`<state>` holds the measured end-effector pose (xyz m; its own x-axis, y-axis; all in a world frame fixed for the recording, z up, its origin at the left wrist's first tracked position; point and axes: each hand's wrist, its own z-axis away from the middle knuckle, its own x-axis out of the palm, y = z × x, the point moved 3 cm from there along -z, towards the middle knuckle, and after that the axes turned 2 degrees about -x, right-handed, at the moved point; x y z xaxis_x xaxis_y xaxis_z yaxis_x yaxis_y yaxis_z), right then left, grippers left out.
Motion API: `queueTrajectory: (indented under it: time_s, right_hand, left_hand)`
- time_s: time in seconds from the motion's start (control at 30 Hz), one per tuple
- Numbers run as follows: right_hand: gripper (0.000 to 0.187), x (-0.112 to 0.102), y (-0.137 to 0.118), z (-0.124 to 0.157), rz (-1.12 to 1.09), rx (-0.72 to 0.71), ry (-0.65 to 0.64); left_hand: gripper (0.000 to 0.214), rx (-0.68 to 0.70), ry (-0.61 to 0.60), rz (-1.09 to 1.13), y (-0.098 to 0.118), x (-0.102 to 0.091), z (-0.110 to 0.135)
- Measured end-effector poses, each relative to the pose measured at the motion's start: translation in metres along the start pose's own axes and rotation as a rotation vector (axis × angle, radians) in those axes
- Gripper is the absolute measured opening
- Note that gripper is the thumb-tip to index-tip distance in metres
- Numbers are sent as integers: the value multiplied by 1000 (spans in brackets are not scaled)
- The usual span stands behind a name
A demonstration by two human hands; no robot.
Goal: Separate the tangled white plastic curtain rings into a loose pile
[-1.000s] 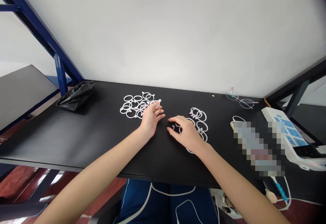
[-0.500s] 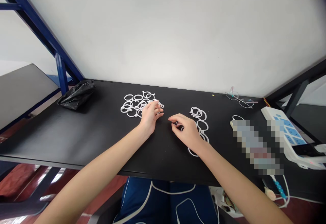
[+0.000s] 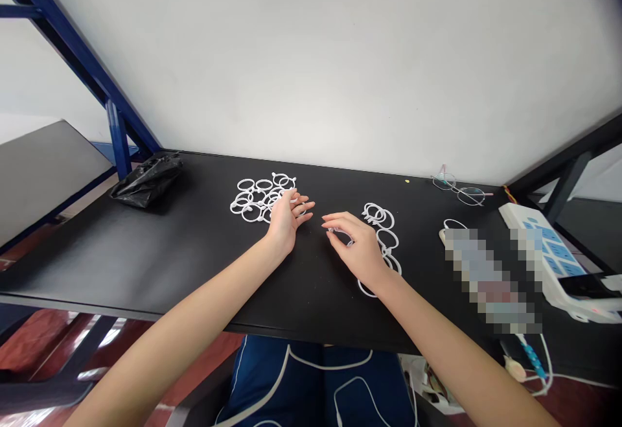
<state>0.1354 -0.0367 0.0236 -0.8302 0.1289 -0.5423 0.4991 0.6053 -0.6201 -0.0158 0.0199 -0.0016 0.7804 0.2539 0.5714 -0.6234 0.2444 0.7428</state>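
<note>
Several white plastic rings with small knobs, like curtain rings, lie in a loose pile (image 3: 251, 213) on the black tabletop. My left hand (image 3: 286, 219) rests at the right edge of this pile, palm turned to the right, fingers stretched and apart. Parts of some rings show behind its fingers. My right hand (image 3: 357, 242) is curved, thumb and fingertips close together on a white ring (image 3: 344, 232) that is partly hidden by the hand. Beside and under the right wrist lies a second group of white rings (image 3: 387, 239), some overlapping.
A crumpled black plastic bag (image 3: 148, 181) lies at left. At right are eyeglasses (image 3: 457, 188), a blurred-out phone (image 3: 490, 281) with a cable and a white power strip (image 3: 549, 252). The black table (image 3: 194, 258) meets a white wall; blue metal posts (image 3: 116, 135) stand at left.
The small knobbed piece that showed at my left fingertips is no longer visible there, and those fingers are spread more. My right hand has opened its curve slightly around the ring.
</note>
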Motion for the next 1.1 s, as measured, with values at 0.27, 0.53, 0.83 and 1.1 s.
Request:
queueTrajectory:
  time_s: [0.27, 0.53, 0.83, 1.1]
  right_hand:
    - [35, 1, 0, 1, 22, -24, -29]
    - [35, 2, 0, 2, 28, -30, -31]
    - [30, -1, -2, -1, 25, -68, 9]
    - [29, -4, -1, -1, 49, -76, 44]
  left_hand:
    - [26, 2, 13, -11, 0, 2, 4]
    - [43, 4, -15, 26, 1, 5, 10]
    - [57, 31, -59, 53, 5, 7, 16]
    - [71, 162, -84, 2, 9, 11, 23]
